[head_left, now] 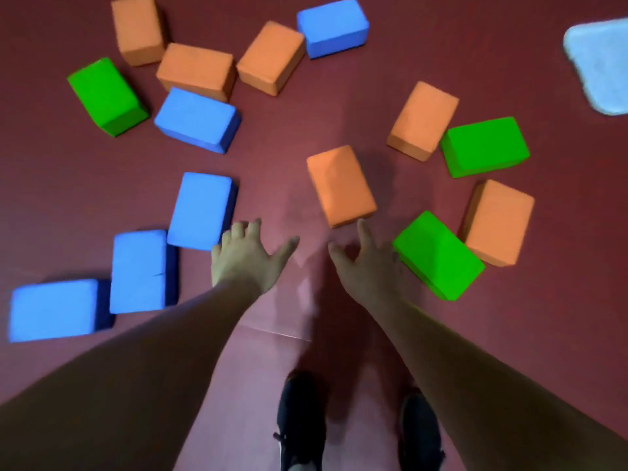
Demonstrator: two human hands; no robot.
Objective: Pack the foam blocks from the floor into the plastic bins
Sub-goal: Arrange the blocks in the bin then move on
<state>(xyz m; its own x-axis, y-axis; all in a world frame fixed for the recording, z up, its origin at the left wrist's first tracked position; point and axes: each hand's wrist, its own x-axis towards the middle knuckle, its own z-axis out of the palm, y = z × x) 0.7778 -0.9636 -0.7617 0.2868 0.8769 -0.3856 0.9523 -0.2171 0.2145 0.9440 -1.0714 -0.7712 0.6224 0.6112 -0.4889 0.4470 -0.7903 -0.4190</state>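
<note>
Several orange, blue and green foam blocks lie scattered on the dark red floor. My left hand (246, 258) reaches forward with spread fingers, its fingertips at the near corner of a blue block (202, 209). My right hand (365, 261) is stretched out too, index finger pointing at the near edge of an orange block (339, 185), with a green block (438, 254) just to its right. Neither hand holds anything. No plastic bin is plainly in view.
A pale bluish-white object (601, 62) lies at the top right edge, blurred. My two black shoes (299, 423) stand on the floor (292, 124) at the bottom centre. More blocks cluster at the far left and at the right.
</note>
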